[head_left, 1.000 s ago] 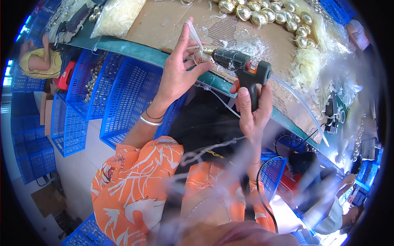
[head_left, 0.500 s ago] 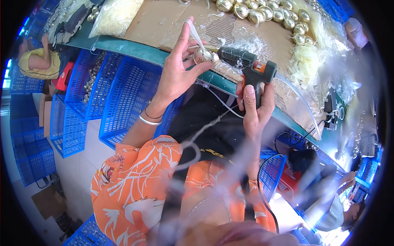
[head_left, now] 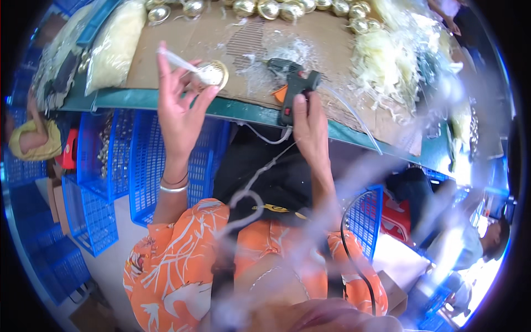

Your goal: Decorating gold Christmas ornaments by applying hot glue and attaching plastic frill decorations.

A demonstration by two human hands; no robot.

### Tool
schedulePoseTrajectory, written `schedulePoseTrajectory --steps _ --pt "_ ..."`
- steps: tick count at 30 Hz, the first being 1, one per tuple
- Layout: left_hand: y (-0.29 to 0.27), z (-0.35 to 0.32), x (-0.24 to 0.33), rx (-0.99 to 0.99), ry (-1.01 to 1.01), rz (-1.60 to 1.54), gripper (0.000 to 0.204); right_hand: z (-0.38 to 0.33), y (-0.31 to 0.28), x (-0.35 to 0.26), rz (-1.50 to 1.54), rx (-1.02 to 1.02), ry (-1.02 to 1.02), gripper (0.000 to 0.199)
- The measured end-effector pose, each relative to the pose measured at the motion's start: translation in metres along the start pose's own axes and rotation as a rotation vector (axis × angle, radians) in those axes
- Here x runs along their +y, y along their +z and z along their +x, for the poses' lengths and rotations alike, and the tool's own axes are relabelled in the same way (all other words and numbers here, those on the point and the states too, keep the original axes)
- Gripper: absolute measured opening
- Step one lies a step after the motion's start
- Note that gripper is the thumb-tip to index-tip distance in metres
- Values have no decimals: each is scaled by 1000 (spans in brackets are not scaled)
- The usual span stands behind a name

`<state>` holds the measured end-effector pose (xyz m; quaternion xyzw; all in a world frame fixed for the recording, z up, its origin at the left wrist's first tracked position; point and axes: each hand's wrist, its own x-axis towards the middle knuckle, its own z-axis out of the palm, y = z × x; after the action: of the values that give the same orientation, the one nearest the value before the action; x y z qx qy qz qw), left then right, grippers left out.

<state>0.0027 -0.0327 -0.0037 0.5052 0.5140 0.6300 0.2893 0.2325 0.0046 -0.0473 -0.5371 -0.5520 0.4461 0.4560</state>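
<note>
1. Left hand [head_left: 180, 105] raised above the near edge of the desk [head_left: 166, 99]; fingers [head_left: 206, 95] pinched narrow on a small round gold ornament [head_left: 213, 74], with a thin clear strip [head_left: 177, 60] slanting up and left from the same grip.
2. Gold ornament held just over the brown cardboard sheet [head_left: 221, 39]; contact with the sheet not resolvable.
3. Right hand [head_left: 310, 130] closed around the handle of a black glue gun [head_left: 293, 88]; nozzle aimed left, toward the ornament but clearly apart from it. Orange trigger visible beside the fingers.
4. White cord [head_left: 265, 138] hanging from the gun's base, below the desk edge.
5. Patch of pale, stringy residue [head_left: 276, 55] on the cardboard by the nozzle, probably dried glue.
6. Row of gold ornaments [head_left: 276, 8] along the far edge; heap of pale yellow strands [head_left: 387, 66] at right.
7. Clear bag of pale material [head_left: 113, 47] at left on the desk.
8. Blue plastic crates [head_left: 127, 160] stacked beneath the desk, left of the knees.
</note>
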Motion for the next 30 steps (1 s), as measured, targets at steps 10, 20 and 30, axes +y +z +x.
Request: schedulePoseTrajectory --steps 10,20,30 --pt "6 -8 -3 -12 -16 41 108 55 -84 -12 -630 403 -361 17" --pt "20 -13 -3 -73 -27 21 106 95 -113 27 -666 447 -343 21" --pt "41 -10 4 -173 -28 -84 106 82 -95 -4 184 222 -204 15"
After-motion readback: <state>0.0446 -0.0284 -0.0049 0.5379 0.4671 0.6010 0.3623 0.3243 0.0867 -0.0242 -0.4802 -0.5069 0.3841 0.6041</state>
